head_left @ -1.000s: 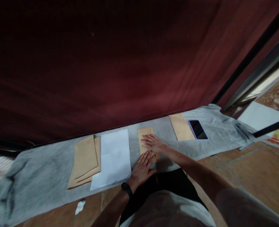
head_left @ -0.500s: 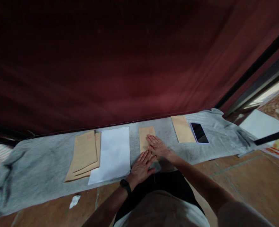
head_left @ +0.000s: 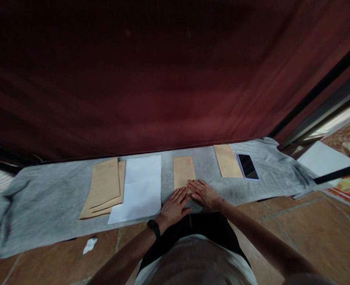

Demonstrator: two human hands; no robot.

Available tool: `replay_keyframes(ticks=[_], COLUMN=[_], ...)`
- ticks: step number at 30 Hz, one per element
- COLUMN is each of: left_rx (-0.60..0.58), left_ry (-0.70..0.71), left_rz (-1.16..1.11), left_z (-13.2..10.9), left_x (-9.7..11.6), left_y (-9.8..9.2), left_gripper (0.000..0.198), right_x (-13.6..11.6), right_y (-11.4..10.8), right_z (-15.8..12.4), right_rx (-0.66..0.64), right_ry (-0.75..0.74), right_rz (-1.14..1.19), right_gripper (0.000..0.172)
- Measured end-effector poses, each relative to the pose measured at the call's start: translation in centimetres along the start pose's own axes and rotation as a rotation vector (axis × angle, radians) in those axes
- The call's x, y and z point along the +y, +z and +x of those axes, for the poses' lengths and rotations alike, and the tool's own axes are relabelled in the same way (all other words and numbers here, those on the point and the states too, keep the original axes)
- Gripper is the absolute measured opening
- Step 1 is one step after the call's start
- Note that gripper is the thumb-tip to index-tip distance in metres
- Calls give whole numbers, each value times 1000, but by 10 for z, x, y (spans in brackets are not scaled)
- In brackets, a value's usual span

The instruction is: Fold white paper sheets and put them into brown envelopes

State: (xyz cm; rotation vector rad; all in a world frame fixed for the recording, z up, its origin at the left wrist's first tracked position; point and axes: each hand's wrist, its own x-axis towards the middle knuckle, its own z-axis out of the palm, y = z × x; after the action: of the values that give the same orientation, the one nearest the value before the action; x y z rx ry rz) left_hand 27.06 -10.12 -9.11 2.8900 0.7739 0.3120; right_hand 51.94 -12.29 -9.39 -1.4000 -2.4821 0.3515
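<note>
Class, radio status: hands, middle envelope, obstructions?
Left hand, right hand open, touching near end of middle kraft envelope. Envelope flat on gray cloth. White paper left, another envelope right, both apart.

Our row on the cloth [head_left: 53, 194]
Left to right, we have overlapping envelopes [head_left: 105, 180], paper [head_left: 142, 186], a middle envelope [head_left: 183, 171] partly under our hands [head_left: 172, 209], another envelope [head_left: 228, 161], a phone [head_left: 248, 166].
</note>
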Motion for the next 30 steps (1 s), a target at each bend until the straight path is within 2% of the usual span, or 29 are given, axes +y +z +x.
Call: replay_keyframes(ticks=[3, 8, 11, 14, 18, 22, 26, 30], left_rx=[-4, -13, -14, -10, -7, -1, 10, 38], left_ry=[0, -15, -22, -23, -12, -7, -22, -95], left_rz=[-4, -14, -17, -12, 2, 5, -15, -56], left_z=[0, 0, 0, -1, 0, 0, 1, 11], left_x=[0, 1, 1, 1, 1, 1, 2, 5], left_y=[-2, -4, -4, -4, -4, -5, -7, -9], left_gripper=[62, 59, 59, 60, 59, 59, 55, 42], right_x=[19, 46, 53, 49, 30, 2, -25, -37], right_y=[-4, -4, -3, 2, 9, 12, 9, 2], right_z=[20, 63, 82, 86, 63, 19, -18, -32], right_rx=[5, 118, 186, 229, 214, 176, 158, 154], right_ry=[59, 166, 221, 258, 242, 110, 58, 37], right_rz=[-78, -191, -219, -225, -204, -158, -124, -102], right_gripper=[56, 55, 55, 58, 58, 60, 60, 58])
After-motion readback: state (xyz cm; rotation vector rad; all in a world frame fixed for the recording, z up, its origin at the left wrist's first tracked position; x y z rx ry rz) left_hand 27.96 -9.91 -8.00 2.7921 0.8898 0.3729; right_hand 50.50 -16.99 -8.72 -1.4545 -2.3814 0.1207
